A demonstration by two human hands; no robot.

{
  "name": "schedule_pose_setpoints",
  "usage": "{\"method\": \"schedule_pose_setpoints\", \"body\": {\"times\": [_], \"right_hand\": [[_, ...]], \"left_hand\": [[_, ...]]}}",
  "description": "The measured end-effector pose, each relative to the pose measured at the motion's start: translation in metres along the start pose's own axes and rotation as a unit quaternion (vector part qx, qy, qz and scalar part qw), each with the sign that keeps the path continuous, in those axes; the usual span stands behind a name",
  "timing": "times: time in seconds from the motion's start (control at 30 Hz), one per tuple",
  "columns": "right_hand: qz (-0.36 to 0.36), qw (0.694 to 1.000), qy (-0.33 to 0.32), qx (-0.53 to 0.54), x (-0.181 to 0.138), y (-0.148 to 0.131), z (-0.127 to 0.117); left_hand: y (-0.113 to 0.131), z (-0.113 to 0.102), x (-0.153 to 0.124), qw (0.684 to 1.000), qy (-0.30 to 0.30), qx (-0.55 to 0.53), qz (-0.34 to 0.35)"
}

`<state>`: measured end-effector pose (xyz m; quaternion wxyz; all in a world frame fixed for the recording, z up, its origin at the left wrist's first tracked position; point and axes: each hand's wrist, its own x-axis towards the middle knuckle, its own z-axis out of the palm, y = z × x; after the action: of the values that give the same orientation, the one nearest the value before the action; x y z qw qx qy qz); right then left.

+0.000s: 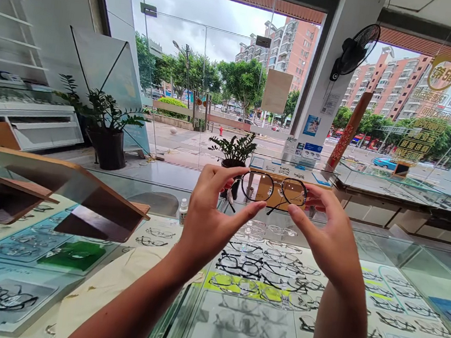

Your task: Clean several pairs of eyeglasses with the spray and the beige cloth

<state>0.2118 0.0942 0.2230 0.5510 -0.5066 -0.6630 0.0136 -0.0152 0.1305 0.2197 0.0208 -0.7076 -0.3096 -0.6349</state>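
I hold a pair of round, dark-framed eyeglasses [275,189] up in front of me, above a glass display counter [246,327]. My left hand [211,217] pinches the left side of the frame between thumb and fingers. My right hand [327,235] grips the right side in the same way. The lenses face away from me, and the folded temples hang down behind the frame. Several other pairs of glasses [262,268] lie under the counter glass below my hands.
A slanted wooden-edged glass stand [52,190] sits on the counter at the left. A small white bottle [183,209] stands beyond my left hand. Potted plants [104,125] [233,153] stand on the floor ahead. A wall fan [355,50] hangs above, with glass showcases along the right.
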Motion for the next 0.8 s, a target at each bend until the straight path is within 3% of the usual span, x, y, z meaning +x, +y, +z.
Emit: {"method": "schedule_pose_setpoints", "body": {"times": [0.23, 0.6, 0.8], "right_hand": [[-0.008, 1.000, 0.006, -0.010, 0.000, -0.001, 0.000], [-0.069, 0.992, 0.094, -0.052, -0.001, -0.004, 0.005], [-0.085, 0.987, 0.112, -0.073, -0.002, -0.009, 0.006]], "left_hand": [[-0.005, 0.002, -0.001, 1.000, -0.002, -0.014, -0.017], [-0.037, 0.011, 0.006, 0.983, -0.080, -0.136, -0.096], [-0.042, 0.015, 0.006, 0.975, -0.091, -0.169, -0.116]]}}
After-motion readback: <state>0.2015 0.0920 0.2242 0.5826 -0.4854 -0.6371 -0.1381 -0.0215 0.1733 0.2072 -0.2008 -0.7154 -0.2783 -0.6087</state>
